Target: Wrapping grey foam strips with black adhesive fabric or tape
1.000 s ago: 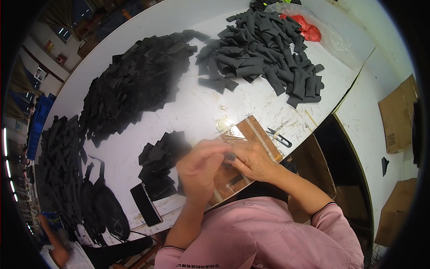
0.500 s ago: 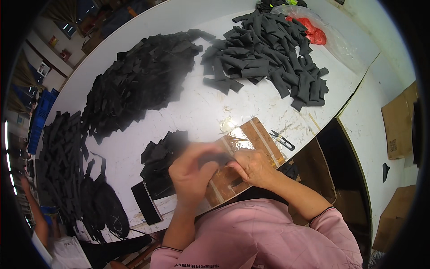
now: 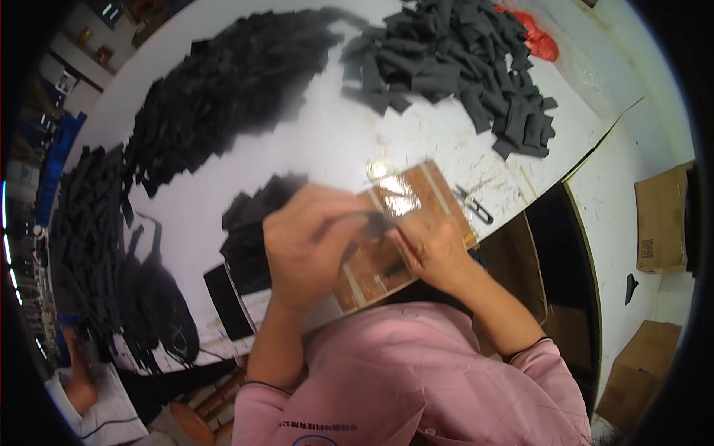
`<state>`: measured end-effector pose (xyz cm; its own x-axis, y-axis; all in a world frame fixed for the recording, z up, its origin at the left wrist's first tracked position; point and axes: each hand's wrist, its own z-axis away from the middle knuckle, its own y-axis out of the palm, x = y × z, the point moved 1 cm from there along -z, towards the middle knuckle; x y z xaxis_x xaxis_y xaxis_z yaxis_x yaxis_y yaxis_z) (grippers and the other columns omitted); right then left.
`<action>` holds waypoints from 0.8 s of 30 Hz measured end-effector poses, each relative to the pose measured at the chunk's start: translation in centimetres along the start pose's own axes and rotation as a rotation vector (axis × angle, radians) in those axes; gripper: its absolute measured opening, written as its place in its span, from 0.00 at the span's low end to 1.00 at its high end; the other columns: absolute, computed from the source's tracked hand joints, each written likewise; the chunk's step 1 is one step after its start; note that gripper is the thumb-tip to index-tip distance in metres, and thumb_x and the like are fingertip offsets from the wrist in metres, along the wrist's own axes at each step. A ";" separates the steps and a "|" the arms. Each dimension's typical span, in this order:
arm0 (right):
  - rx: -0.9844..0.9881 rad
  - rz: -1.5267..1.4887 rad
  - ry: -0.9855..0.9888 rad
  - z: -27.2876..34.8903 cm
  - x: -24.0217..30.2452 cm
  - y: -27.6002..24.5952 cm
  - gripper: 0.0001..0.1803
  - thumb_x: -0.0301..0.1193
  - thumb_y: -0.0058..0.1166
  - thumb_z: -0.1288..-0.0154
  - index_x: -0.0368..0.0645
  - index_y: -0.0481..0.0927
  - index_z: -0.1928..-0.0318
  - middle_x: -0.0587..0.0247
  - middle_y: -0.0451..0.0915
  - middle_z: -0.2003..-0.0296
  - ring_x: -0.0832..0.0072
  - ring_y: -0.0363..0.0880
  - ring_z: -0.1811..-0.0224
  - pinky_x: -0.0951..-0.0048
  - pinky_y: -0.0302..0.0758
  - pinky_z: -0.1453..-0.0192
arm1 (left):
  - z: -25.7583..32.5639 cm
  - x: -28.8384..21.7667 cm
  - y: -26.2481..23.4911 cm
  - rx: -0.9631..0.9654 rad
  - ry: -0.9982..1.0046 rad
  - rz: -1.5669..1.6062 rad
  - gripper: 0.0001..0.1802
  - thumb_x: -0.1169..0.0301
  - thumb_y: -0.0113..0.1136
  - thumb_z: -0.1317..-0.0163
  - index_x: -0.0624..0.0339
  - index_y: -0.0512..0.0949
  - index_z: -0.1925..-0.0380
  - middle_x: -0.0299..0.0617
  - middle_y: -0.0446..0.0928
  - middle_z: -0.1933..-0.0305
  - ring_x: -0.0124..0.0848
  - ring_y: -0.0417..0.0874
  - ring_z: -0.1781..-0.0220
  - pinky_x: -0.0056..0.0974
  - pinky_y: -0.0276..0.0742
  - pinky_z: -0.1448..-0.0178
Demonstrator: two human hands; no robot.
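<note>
White worktable (image 3: pixel 327 149), pale floor (image 3: pixel 617 193), cardboard boxes (image 3: pixel 660 219) alongside

Left hand (image 3: pixel 309 241), right hand (image 3: pixel 431 249) pinch dark strip (image 3: pixel 372 221) over brown board (image 3: pixel 416 201).

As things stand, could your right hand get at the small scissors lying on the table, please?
Probably yes. The small scissors lie on bare table just beyond the right hand, with nothing between them, though that hand is now pinching a small dark piece together with the left hand.

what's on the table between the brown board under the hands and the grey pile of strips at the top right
In the head view, a small pair of snips lies on the white table beside the brown board; beyond it the stretch to the grey pile is bare.
</note>
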<state>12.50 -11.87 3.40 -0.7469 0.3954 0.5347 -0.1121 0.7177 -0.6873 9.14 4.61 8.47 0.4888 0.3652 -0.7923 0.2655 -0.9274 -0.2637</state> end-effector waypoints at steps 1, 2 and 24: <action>0.022 0.028 -0.010 -0.2 0.1 -0.2 0.10 0.29 0.53 0.47 0.41 0.67 0.79 0.57 0.68 0.83 0.61 0.70 0.83 0.65 0.64 0.82 | -0.1 0.0 0.0 -0.024 0.015 -0.016 0.05 0.83 0.57 0.58 0.66 0.75 0.78 0.43 0.75 0.76 0.32 0.76 0.75 0.31 0.70 0.70; 0.043 0.056 -0.021 -0.5 0.3 -0.5 0.10 0.30 0.53 0.47 0.41 0.66 0.78 0.58 0.68 0.84 0.61 0.70 0.83 0.65 0.64 0.83 | 0.1 0.4 0.1 -0.044 0.035 -0.016 0.04 0.83 0.57 0.57 0.66 0.75 0.78 0.42 0.75 0.77 0.31 0.76 0.75 0.30 0.69 0.71; 0.085 -0.844 0.811 5.1 -0.5 2.3 0.14 0.34 0.44 0.37 0.36 0.74 0.72 0.72 0.70 0.85 0.88 0.64 0.83 0.84 0.62 0.78 | 11.4 8.1 4.3 0.093 -0.278 -0.986 0.07 0.78 0.56 0.53 0.64 0.72 0.71 0.45 0.68 0.67 0.41 0.71 0.65 0.39 0.68 0.62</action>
<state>9.27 -13.31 -0.99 0.2184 0.0845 0.9722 -0.4385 0.8985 0.0204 4.79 2.69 -5.34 -0.1247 0.9467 -0.2969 0.3733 -0.2325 -0.8981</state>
